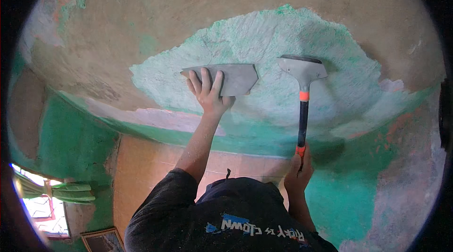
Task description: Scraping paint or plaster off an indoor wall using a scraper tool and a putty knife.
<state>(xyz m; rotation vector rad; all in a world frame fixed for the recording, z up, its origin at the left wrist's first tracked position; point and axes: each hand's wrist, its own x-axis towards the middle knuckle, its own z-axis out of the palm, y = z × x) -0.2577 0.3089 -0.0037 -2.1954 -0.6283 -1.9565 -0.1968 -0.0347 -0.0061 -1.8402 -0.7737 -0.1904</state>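
Note:
My left hand (210, 92) lies over a flat grey piece (239, 79) with angled corners, fingers spread across its face and thumb at its lower edge. Its material is not certain, though a brownish edge shows. It is held against or close to a rough patch of whitish-green old paint (247, 41) on the wall. To the right, my right hand (299, 174) grips the lower end of a long-handled scraper (303, 121) with a black and orange handle. The scraper's wide grey head (302, 67) points up at the same patch; whether its blade touches is unclear.
Bare brown plaster (159, 11) surrounds the painted patch. Green paint (262, 140) runs along the lower wall, above a tiled floor (148, 167). At lower left are a bright window (49, 213), a tied green curtain (72, 191) and a framed picture (102, 241).

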